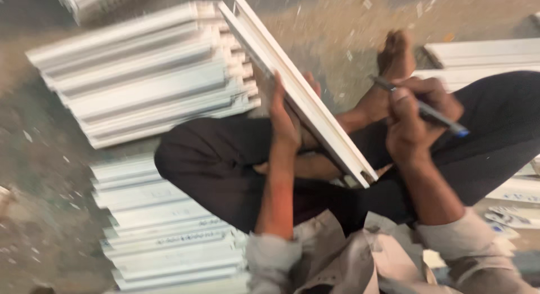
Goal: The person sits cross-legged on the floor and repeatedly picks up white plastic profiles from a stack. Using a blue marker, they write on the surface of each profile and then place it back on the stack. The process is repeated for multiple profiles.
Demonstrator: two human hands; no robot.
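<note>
Dusty floor (349,41) carrying white strip stacks (146,74). Left hand (284,122) gripping strip (304,97), propping it tilted across lap. Right hand (416,117) closing round pen (419,108), hovering beside strip. Judgement: bracing strip on knee helps keep marks steady.

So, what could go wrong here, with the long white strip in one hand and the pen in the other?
1. The left hand grips the white strip only near its middle, so the long free end could swing or slip.
2. The strip's lower end rests on the lap, not on a firm surface, so it may shift under the pen held by the right hand.
3. The stacked strips look uneven and might slide.
</note>
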